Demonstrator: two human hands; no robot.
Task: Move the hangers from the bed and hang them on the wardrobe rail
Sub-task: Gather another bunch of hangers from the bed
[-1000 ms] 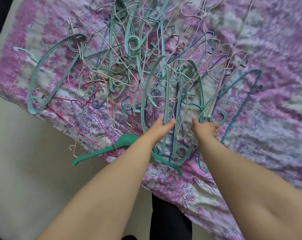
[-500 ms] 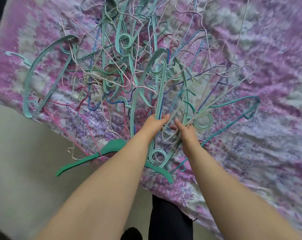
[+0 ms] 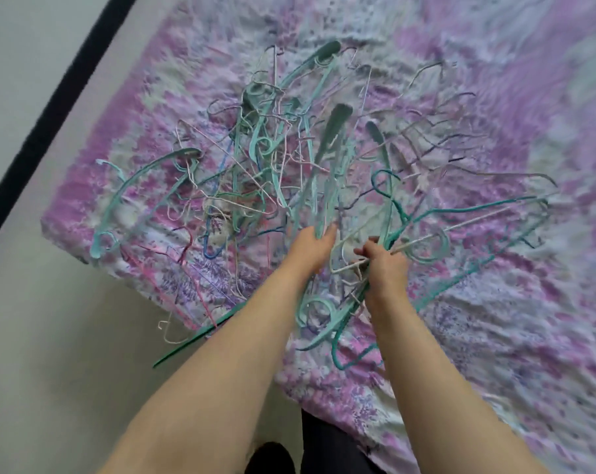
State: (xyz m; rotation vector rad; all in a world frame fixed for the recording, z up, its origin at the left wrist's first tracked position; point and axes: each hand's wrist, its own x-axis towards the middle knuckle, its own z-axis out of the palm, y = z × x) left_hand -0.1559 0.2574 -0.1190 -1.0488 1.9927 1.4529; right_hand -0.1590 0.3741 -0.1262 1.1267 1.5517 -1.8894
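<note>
Presently my left hand [image 3: 312, 246] grips teal hangers [image 3: 327, 186]; right hand [image 3: 382, 265] clamped on wire hangers [image 3: 351, 265], ctr frame, over bed [image 3: 495, 336].

— What have you got hold of?

— My left hand [image 3: 312, 249] grips the pale teal hangers [image 3: 324, 200]; my right hand [image 3: 383, 265] is curled round white wire and dark teal ones.

— And the rest?

— A tangled pile of hangers [image 3: 255, 172] lies on the bed [image 3: 495, 336] near its front-left corner. One dark green hanger [image 3: 201, 335] juts over the front edge above the floor [image 3: 50, 371].
</note>
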